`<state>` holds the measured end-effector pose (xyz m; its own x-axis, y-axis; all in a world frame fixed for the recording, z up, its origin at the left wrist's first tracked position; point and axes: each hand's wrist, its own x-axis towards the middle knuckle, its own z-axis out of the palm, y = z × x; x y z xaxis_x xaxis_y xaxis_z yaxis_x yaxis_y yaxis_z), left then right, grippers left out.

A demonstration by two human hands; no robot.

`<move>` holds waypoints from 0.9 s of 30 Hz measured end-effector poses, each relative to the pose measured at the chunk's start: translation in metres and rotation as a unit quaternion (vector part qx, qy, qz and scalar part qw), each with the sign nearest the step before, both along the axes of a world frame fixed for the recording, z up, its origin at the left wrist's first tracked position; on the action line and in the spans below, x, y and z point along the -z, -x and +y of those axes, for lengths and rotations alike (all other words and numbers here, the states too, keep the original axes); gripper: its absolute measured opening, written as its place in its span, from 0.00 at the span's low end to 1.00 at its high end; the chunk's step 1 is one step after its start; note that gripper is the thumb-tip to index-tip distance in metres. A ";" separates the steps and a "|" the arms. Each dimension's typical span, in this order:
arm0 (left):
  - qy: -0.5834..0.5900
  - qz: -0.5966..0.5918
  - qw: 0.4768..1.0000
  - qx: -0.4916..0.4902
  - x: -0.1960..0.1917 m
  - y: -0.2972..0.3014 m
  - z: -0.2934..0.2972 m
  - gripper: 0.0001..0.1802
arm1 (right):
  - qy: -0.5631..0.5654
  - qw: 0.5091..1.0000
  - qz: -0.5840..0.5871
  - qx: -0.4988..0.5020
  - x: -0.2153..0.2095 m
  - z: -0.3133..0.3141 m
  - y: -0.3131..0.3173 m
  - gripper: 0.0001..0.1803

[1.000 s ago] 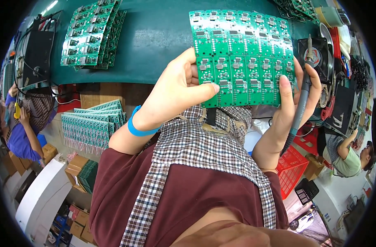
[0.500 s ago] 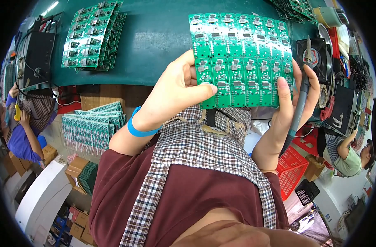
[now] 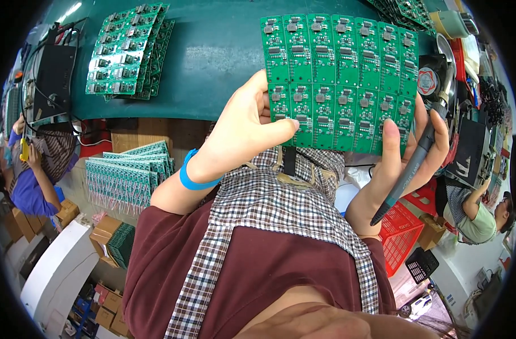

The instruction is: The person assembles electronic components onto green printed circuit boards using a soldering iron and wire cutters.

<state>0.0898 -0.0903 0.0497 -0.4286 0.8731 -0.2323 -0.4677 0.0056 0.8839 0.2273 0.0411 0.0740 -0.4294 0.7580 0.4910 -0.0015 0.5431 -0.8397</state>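
Both hands hold up a green circuit board panel (image 3: 340, 79) made of several small identical boards in two rows. My left hand (image 3: 244, 133) grips its lower left edge, thumb across the front; a blue wristband circles that wrist. My right hand (image 3: 402, 155) pinches the lower right edge with its thumb on the front. A grey pen-shaped tool (image 3: 410, 164) is tucked in the same hand, its tip pointing down. The panel hangs over the near edge of the dark green table (image 3: 213, 62).
A stack of similar green panels (image 3: 128, 51) lies on the table at the left, beside a black device with cables (image 3: 51, 79). More panels (image 3: 125, 175) are stacked below the table edge. A red basket (image 3: 408, 234) stands at lower right. Other people sit at far left and right.
The panel and both hands have shifted very slightly; the grip is the same.
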 end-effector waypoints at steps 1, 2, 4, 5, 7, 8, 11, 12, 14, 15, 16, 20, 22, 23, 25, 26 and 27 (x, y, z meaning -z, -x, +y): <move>0.003 0.006 1.000 -0.005 0.001 -0.001 0.001 0.27 | -0.003 1.000 0.001 0.002 -0.002 -0.002 0.000 0.27; 0.003 0.007 1.000 -0.005 0.002 -0.002 0.001 0.27 | -0.006 1.000 0.002 0.003 -0.003 -0.003 0.000 0.27; 0.006 0.032 0.999 -0.032 0.002 -0.004 0.002 0.31 | -0.023 1.000 -0.004 -0.005 -0.004 -0.004 0.000 0.28; 0.006 0.033 0.999 -0.032 0.002 -0.006 0.003 0.31 | -0.040 0.999 -0.011 -0.013 -0.004 -0.004 0.000 0.28; 0.002 0.100 0.993 -0.062 0.003 -0.007 0.005 0.38 | -0.051 0.998 -0.032 0.003 -0.006 -0.006 -0.001 0.28; 0.001 0.101 0.993 -0.062 0.003 -0.008 0.004 0.38 | -0.062 0.997 -0.053 0.017 -0.007 -0.007 -0.001 0.29; 0.000 0.115 0.991 -0.074 0.002 -0.011 0.003 0.43 | -0.046 0.998 -0.038 0.022 -0.006 -0.005 -0.001 0.28; -0.001 0.123 0.990 -0.073 0.002 -0.012 0.003 0.45 | -0.046 0.998 -0.037 0.022 -0.006 -0.005 -0.001 0.28; -0.002 0.132 0.989 -0.071 0.001 -0.011 0.004 0.46 | -0.059 0.997 -0.048 0.034 -0.005 -0.004 -0.002 0.28; -0.002 0.117 0.991 -0.066 0.001 -0.011 0.004 0.45 | -0.059 0.996 -0.048 0.035 -0.005 -0.004 -0.002 0.28; -0.002 0.102 0.993 -0.060 0.000 -0.011 0.004 0.45 | -0.042 0.998 -0.031 0.019 -0.004 -0.003 -0.002 0.28; -0.009 0.062 0.997 -0.043 -0.002 -0.006 0.003 0.45 | -0.022 0.999 -0.031 0.017 -0.003 -0.001 0.000 0.27; -0.050 0.000 0.998 -0.026 -0.001 -0.003 0.001 0.43 | -0.011 1.000 -0.019 0.013 0.000 0.004 0.000 0.27; -0.051 0.001 0.998 -0.025 -0.002 -0.002 0.000 0.43 | 0.000 1.000 -0.008 0.008 0.001 0.006 0.000 0.26; -0.066 -0.052 0.996 -0.028 -0.004 0.001 -0.001 0.40 | 0.003 1.000 -0.022 0.012 0.001 0.007 0.001 0.26; -0.066 -0.051 0.996 -0.029 -0.004 0.002 -0.001 0.40 | 0.007 0.999 -0.038 0.017 0.001 0.007 0.001 0.26; -0.066 -0.061 0.995 -0.029 -0.005 0.002 -0.002 0.39 | 0.007 0.999 -0.037 0.016 0.001 0.007 0.002 0.26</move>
<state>0.0873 -0.0926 0.0542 -0.4555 0.8738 -0.1706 -0.5685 -0.1380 0.8111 0.2256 0.0479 0.0734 -0.4399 0.7778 0.4488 0.0768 0.5305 -0.8442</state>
